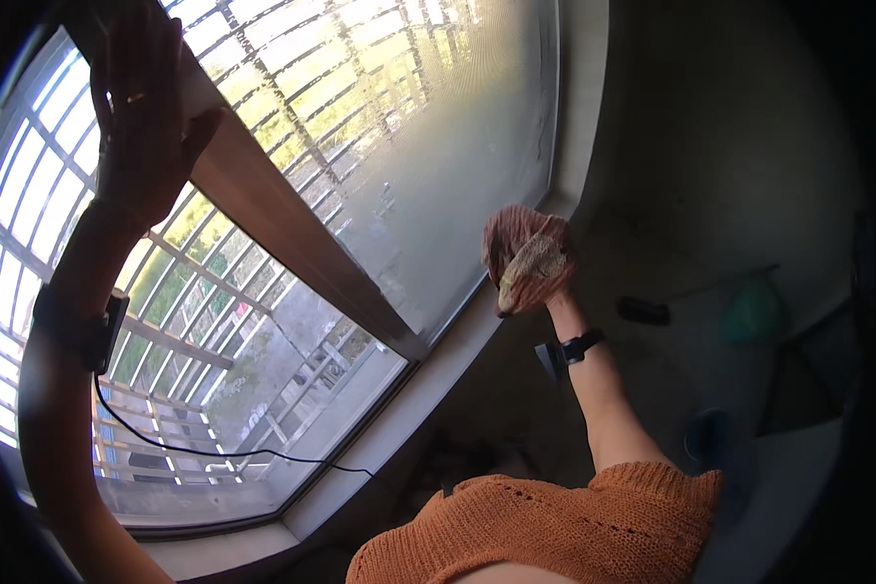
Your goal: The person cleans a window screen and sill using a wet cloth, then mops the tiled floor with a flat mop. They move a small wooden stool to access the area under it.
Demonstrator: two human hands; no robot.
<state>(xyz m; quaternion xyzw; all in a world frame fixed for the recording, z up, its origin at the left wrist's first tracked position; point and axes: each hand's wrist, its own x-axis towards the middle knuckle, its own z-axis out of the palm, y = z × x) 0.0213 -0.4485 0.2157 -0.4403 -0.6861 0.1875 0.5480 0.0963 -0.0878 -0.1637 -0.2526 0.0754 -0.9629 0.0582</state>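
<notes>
My left hand [150,124] is raised at the upper left, its palm and fingers laid against the window frame [277,208] between two panes; it holds nothing that I can see. Under my right hand [555,292] is a crumpled cloth [529,259], reddish and beige, which covers the fingers. Hand and cloth are at the lower edge of the window, by the sill [467,328]. The right-hand glass pane [438,190] looks wet and hazy over its lower part, streaked farther up. The left-hand pane [263,365] is clearer.
A metal grille [182,270] stands outside the glass. Each wrist wears a black band with a device, and a thin black cable [248,454] runs from the left one across the window. In the dark room at right are a green object [752,310] and a dark object [642,310].
</notes>
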